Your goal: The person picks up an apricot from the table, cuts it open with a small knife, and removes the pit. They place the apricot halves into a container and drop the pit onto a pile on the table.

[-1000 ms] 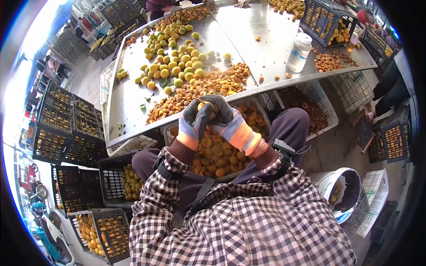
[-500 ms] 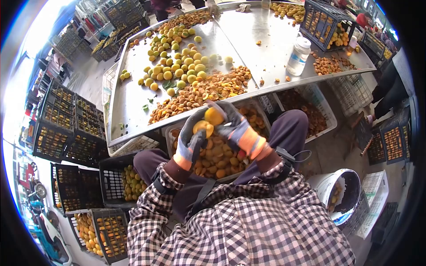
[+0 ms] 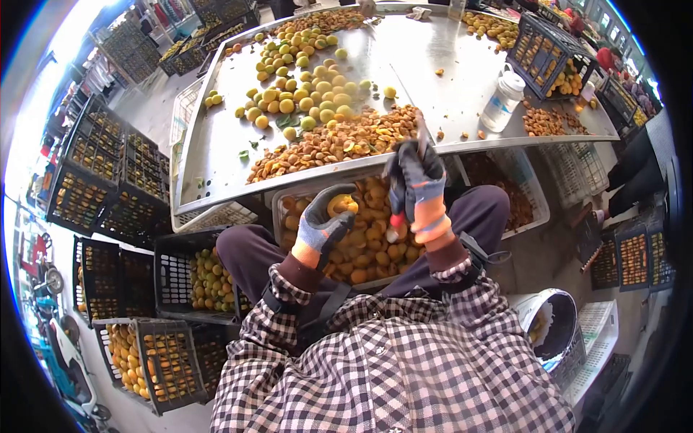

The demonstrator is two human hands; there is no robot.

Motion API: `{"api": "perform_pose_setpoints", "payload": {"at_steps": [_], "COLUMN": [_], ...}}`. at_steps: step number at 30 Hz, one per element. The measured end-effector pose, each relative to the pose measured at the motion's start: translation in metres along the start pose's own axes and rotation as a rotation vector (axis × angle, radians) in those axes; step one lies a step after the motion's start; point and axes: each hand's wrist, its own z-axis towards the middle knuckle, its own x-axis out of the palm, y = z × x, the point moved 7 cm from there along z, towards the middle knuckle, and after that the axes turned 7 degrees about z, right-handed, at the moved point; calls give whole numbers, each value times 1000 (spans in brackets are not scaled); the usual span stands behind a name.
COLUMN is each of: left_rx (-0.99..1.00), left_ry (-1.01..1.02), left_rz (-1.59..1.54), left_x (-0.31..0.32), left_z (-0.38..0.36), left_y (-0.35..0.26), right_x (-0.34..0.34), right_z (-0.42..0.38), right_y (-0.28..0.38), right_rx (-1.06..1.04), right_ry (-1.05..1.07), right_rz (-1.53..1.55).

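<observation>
My left hand (image 3: 322, 221), in a grey, blue and orange glove, is closed around an opened apricot (image 3: 342, 205), its orange inside facing up. My right hand (image 3: 420, 189) is raised to the right of it, near the table edge. It grips a knife with a red handle (image 3: 397, 221); the blade above the fist is smeared by motion. Below both hands, a crate of apricot halves (image 3: 372, 249) stands between my knees. A heap of brown apricot pits (image 3: 339, 141) lies along the near edge of the metal table (image 3: 216, 160), with whole apricots (image 3: 317, 97) behind it.
A clear plastic jar (image 3: 503, 99) and a tipped black crate (image 3: 543, 56) of apricots stand on the table's right. Black crates (image 3: 167, 368) with fruit are at my left. A white bucket (image 3: 552, 325) sits at my right. Another person's leg (image 3: 635, 173) shows far right.
My hands have parted. My right hand has moved right and up toward the table edge with the knife; my left stays over the crate, holding the opened apricot.
</observation>
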Motion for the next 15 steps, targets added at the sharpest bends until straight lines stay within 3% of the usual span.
{"api": "perform_pose_setpoints", "payload": {"at_steps": [2,5,12,14,15], "left_rx": [68,111,123,201,94], "left_ry": [-29,19,79,75,96], "left_rz": [202,184,180,359,279], "left_x": [4,21,39,37,40], "left_z": [1,-3,-3,-2,-5], "left_y": [5,6,4,9,7], "right_x": [20,40,50,50,50], "right_z": [2,-1,-2,-12,-14], "right_y": [26,47,35,39,36], "right_rx": [-195,-307,-325,-292,-246], "right_ry": [27,79,266,310,280], "right_rz": [108,115,125,34,51]}}
